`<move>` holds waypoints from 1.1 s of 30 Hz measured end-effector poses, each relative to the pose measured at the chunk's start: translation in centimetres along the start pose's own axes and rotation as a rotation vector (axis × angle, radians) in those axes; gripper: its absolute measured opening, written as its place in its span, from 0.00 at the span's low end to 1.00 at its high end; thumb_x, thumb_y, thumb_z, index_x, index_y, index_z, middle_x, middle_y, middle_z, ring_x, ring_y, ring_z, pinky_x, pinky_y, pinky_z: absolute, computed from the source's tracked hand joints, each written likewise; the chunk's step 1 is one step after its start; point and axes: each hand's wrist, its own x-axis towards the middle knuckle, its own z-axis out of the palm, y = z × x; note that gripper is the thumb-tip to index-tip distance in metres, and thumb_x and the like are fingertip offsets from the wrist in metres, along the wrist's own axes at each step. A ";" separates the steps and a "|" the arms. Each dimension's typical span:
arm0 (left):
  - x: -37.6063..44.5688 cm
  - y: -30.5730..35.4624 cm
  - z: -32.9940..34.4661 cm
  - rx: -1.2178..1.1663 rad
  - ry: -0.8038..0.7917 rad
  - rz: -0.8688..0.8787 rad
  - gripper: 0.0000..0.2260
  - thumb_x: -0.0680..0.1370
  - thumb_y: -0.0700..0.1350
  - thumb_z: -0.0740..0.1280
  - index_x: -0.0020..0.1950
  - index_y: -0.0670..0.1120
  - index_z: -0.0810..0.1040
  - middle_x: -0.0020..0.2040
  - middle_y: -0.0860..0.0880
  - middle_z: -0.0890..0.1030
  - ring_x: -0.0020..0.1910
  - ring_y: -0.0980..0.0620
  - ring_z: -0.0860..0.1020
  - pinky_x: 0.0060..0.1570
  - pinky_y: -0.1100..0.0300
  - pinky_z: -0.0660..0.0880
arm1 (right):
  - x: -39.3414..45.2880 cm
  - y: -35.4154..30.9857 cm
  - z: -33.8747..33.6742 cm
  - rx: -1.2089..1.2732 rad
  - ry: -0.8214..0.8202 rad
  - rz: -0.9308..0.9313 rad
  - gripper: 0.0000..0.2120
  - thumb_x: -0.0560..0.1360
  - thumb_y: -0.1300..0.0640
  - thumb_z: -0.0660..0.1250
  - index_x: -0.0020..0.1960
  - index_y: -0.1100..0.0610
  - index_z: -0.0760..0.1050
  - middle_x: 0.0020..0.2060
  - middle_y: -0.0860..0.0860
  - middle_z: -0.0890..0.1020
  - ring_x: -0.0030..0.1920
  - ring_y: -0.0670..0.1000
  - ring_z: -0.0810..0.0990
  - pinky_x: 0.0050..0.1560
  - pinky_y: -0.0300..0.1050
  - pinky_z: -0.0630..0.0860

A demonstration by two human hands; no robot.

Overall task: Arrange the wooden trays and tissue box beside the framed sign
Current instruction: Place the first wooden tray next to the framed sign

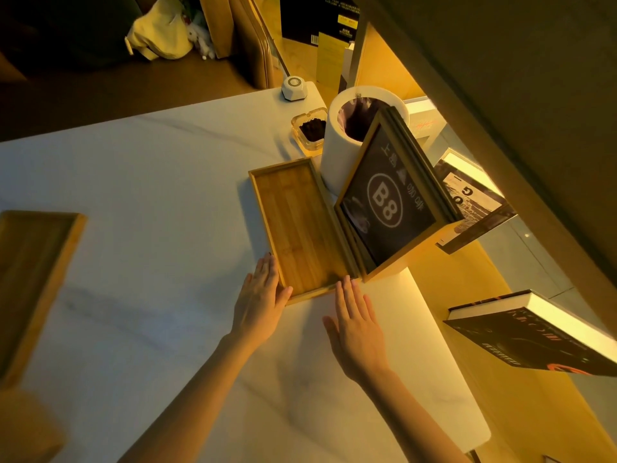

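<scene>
A long wooden tray [300,225] lies flat on the white table [160,202], its right side against the framed sign [387,202], a black "B8" panel in a wooden frame standing tilted. My left hand [260,299] rests flat at the tray's near-left corner, fingers touching its rim. Flat on the table with its fingers apart, my right hand [357,329] has its fingertips at the tray's near edge. A second wooden tray [33,275] lies at the table's far left, partly cut off. No tissue box is visible.
A white cylindrical bin [337,152] with a dark liner stands behind the sign. Beside it sit a glass ashtray [309,130] and a small white device [293,88]. Books [534,339] lie on glass shelves past the table's right edge.
</scene>
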 end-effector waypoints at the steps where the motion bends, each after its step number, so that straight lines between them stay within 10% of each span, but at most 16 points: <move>1: 0.0 0.1 0.0 -0.005 0.000 -0.001 0.30 0.78 0.52 0.54 0.73 0.42 0.45 0.76 0.42 0.52 0.75 0.46 0.52 0.72 0.52 0.53 | 0.0 0.1 -0.1 -0.003 0.000 0.003 0.31 0.78 0.44 0.36 0.68 0.59 0.65 0.67 0.56 0.72 0.67 0.55 0.63 0.63 0.51 0.63; 26: -0.5 0.7 0.1 0.008 -0.035 -0.013 0.30 0.77 0.52 0.55 0.73 0.42 0.45 0.76 0.42 0.52 0.74 0.44 0.53 0.71 0.51 0.57 | -0.6 0.5 -0.7 0.010 -0.072 0.022 0.31 0.78 0.44 0.35 0.69 0.58 0.64 0.68 0.55 0.72 0.68 0.55 0.63 0.64 0.51 0.63; 33: -0.4 0.4 -1.5 -0.012 -0.141 -0.024 0.29 0.77 0.54 0.53 0.73 0.45 0.47 0.76 0.43 0.55 0.72 0.42 0.60 0.67 0.49 0.65 | 0.3 -0.4 -3.0 0.035 -0.140 -0.020 0.25 0.79 0.48 0.52 0.72 0.58 0.56 0.74 0.56 0.61 0.74 0.58 0.56 0.73 0.53 0.55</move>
